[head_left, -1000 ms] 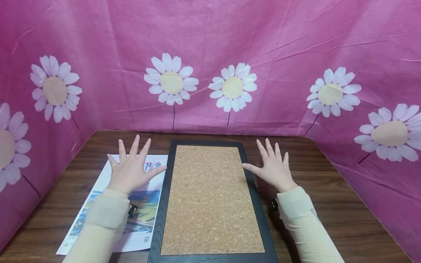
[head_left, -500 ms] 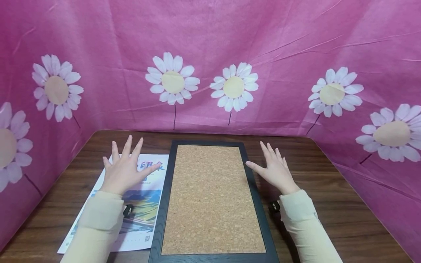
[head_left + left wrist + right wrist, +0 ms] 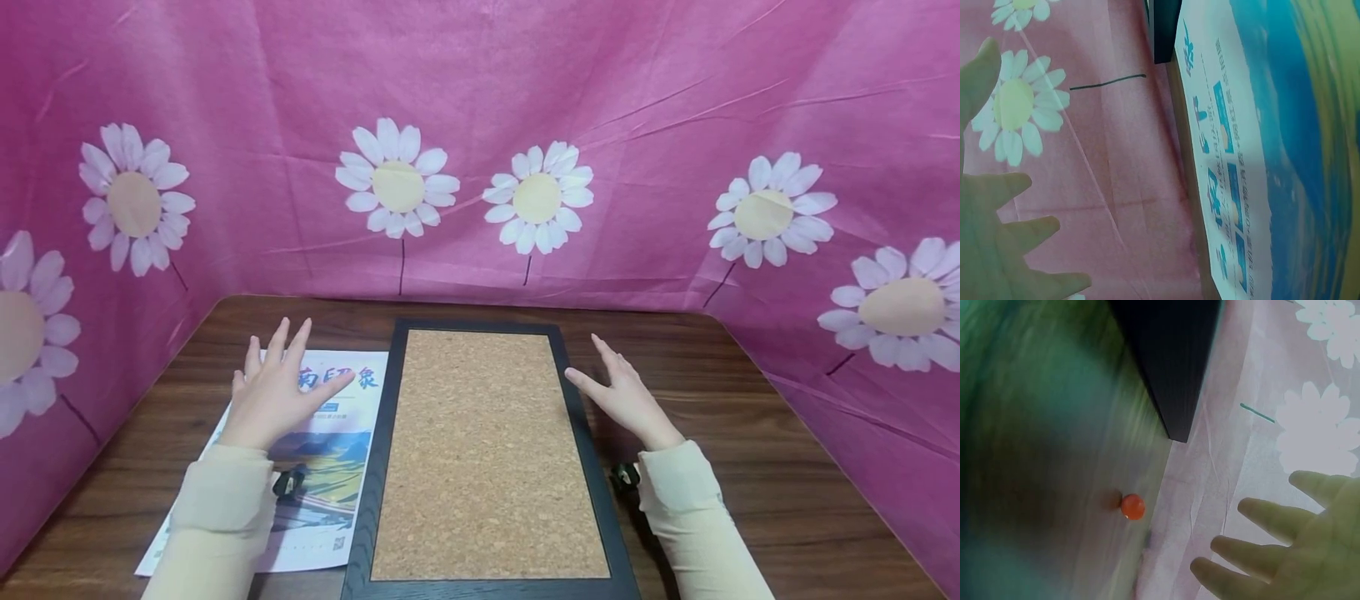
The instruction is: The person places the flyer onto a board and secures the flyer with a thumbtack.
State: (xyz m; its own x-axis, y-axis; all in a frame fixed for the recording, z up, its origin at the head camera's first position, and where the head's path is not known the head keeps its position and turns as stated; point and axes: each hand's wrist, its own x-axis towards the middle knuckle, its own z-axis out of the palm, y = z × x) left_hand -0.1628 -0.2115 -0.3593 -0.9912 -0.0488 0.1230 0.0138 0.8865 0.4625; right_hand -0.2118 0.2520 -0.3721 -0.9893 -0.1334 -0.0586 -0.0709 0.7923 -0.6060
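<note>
pink cloth (image 3: pixel 465 75) | white daisies (image 3: pixel 397 186), yellow centres | brown wood-grain table (image 3: pixel 757 442)

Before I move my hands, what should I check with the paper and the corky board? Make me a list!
1. Left hand holds nothing: ok, its fingers are spread.
2. Right hand holds nothing: ok, it is near the board's right side.
3. Poster lies picture side up: ok.
4. Board lies cork side up: ok.
5. Poster is apart from the board: cannot tell, their edges meet in the head view, and tucking under would be hidden.
6. No small loose things on the table: not ok, the right wrist view shows a round orange thing.
</note>
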